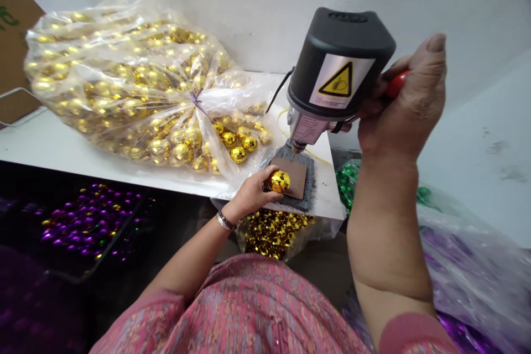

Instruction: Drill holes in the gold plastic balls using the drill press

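Note:
Between the thumb and fingers of my left hand (255, 191) is a shiny gold faceted ball (279, 181). It is over a brown board (295, 177) on the grey base (310, 180) of a small drill press. The black motor housing (342, 61) carries a yellow warning triangle, and the drill bit (295, 150) points down above the board, apart from the ball. My right hand (409, 99) is raised at the machine's right side, its fingers closed round a red-knobbed lever handle (396, 84). Part of the handle is hidden by the fingers.
A large tied plastic bag (124, 83) of gold balls lies on the white table (25, 146), with several loose gold balls (238, 154) by its mouth. Below the table edge hangs a bag of gold pieces (274, 232). Purple balls (89, 221) are lower left, green ones (348, 185) right.

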The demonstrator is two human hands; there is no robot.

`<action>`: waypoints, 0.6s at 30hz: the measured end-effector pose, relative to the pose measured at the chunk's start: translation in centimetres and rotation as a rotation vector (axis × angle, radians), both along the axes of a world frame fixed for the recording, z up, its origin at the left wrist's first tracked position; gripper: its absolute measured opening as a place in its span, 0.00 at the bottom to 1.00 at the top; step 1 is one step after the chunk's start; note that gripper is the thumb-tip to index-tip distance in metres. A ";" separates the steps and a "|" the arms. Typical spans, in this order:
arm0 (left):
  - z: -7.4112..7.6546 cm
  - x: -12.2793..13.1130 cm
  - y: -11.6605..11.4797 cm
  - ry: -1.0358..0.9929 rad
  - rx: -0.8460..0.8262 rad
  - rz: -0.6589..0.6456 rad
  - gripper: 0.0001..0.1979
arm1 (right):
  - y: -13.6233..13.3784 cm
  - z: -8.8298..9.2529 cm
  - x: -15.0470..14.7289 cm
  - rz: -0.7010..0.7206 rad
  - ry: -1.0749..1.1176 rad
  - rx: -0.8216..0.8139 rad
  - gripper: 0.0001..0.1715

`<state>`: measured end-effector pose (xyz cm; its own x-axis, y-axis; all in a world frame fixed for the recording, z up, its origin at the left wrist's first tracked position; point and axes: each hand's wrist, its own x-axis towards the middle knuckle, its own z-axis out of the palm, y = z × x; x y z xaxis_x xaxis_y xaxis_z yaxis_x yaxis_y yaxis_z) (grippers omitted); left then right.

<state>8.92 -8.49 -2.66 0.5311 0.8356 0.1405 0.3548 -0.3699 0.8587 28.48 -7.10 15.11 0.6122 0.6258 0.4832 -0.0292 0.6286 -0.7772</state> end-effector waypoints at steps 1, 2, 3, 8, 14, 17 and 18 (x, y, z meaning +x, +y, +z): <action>0.0 -0.5 -0.5 0.002 -0.003 0.002 0.30 | -0.1 0.0 0.0 -0.002 0.003 0.011 0.23; 0.0 -1.0 -1.0 0.006 -0.006 0.002 0.31 | -0.2 0.0 0.0 -0.003 0.006 0.016 0.22; 0.0 -1.4 -1.4 0.015 -0.010 0.000 0.31 | -0.2 0.0 0.0 -0.002 0.010 0.016 0.22; -0.1 -2.7 -3.1 0.116 -0.055 -0.027 0.31 | -0.3 0.0 0.0 0.041 0.002 -0.009 0.22; -1.1 -3.4 -4.3 0.217 -0.027 -0.104 0.32 | 0.0 -0.2 -0.1 0.003 -0.012 0.047 0.37; -1.1 -3.9 -3.7 0.264 0.011 -0.036 0.31 | -0.2 -0.3 -0.1 0.018 -0.024 0.060 0.36; -0.8 -4.0 -3.1 0.279 0.030 0.004 0.29 | -0.2 -0.3 -0.2 0.025 -0.018 0.069 0.36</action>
